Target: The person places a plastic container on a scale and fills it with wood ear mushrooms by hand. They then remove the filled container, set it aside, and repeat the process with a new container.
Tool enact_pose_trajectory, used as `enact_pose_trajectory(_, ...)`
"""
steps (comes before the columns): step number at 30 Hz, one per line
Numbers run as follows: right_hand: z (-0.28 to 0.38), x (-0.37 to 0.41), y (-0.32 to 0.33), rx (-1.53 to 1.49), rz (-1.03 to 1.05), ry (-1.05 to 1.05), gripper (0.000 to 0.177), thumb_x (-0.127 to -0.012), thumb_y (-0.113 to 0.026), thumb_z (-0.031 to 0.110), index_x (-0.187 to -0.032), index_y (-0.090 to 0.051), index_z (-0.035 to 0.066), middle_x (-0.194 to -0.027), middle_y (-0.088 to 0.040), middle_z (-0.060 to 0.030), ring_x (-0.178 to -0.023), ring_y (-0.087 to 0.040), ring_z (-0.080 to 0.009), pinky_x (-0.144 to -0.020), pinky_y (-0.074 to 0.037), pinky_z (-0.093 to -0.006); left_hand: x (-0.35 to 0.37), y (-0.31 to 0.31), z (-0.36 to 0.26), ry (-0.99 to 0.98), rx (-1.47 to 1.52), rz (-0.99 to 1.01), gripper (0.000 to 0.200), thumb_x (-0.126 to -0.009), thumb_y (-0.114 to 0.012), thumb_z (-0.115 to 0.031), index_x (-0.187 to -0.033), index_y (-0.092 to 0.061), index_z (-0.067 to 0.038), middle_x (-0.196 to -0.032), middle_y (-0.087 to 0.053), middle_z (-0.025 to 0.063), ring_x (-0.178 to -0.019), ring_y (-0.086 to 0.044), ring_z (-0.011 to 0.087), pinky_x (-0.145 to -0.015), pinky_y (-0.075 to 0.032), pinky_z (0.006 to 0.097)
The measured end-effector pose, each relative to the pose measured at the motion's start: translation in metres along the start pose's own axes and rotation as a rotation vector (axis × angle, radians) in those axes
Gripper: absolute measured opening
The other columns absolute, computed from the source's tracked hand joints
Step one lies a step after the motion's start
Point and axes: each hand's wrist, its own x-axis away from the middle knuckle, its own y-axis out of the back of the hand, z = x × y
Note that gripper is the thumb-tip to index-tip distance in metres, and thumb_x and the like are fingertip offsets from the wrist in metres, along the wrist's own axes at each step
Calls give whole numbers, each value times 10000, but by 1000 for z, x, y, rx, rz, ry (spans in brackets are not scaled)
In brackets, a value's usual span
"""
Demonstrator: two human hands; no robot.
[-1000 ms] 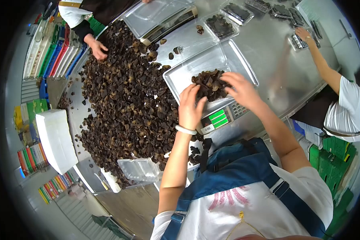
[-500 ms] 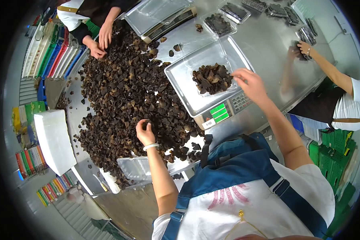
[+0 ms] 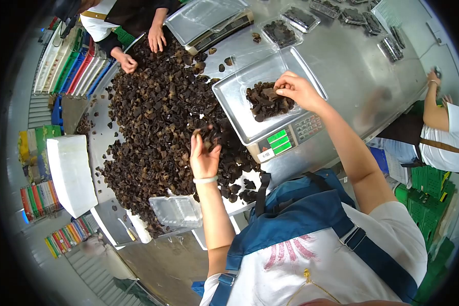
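Note:
A wide heap of dark wood ear mushrooms (image 3: 153, 122) covers the left of the metal table. My left hand (image 3: 205, 159) is over the heap's near right edge, its fingers curved around some blurred wood ear mushrooms. My right hand (image 3: 300, 92) pinches a wood ear mushroom at the right side of a small pile (image 3: 265, 104), which sits in a clear plastic box on the metal tray (image 3: 233, 120). That tray rests on a digital scale (image 3: 306, 128) with a lit green display; its digits are too small to read.
An empty clear box (image 3: 176, 211) lies at the heap's near edge. Another scale (image 3: 222, 33) stands at the back. Filled boxes (image 3: 301, 19) are at the far right. One co-worker's hands (image 3: 157, 38) are over the heap; another person (image 3: 438, 117) stands at right. A white foam block (image 3: 72, 176) is left.
My left hand has turned and moved right, lifting mushrooms. My right hand has shifted left over the pile. The right co-worker's hand has left the filled boxes; the other co-worker's hands have moved apart.

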Motion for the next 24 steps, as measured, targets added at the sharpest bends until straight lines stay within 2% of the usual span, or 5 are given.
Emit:
enact_pose_trajectory(6,4,43,14,-437,-120,-142,174,-1008,-638,138,-1140,-646,25,-1147,-634,-23,-964,-578,-115,-892,-476,-295,-52,-110,62,-45,-521,121,281,-1037,-616,-194,-1301,-568,-111,-1175,-679,72,-943,-649,127,-647,-511,272)
enact_pose_trajectory(11,-12,74,24,-559,-297,-225,209,-1012,-644,177,-1151,-642,21,-1012,-672,-35,-883,-599,-121,-834,-489,-284,-87,-136,116,-619,-1519,267,433,-892,-775,-203,-1254,-606,-36,-1218,-610,218,-1109,-615,410,-974,-503,440)
enact_pose_trajectory(15,-10,102,31,-721,-381,-263,201,-1012,-650,189,-1135,-626,33,-1030,-656,-45,-895,-605,-126,-827,-483,-282,-70,-136,91,-771,-1527,189,567,-861,-823,-198,-1355,-591,-45,-1254,-607,182,-1113,-630,350,-971,-511,416)
enact_pose_trajectory(19,-7,124,20,-867,-411,-275,190,-990,-677,177,-1121,-626,49,-1032,-663,-46,-889,-628,-125,-794,-493,-286,-22,-97,42,-166,-908,-35,304,-1004,-692,-229,-1231,-645,-33,-1034,-676,51,-666,-532,90,-521,-420,245)
enact_pose_trajectory(24,34,134,-71,-454,79,-126,197,-953,-714,204,-1076,-652,63,-1034,-701,-34,-865,-659,-146,-801,-536,-330,78,-57,48,298,-566,209,391,-1063,-576,-314,-1329,-551,-28,-985,-656,61,-682,-539,92,-514,-386,220)
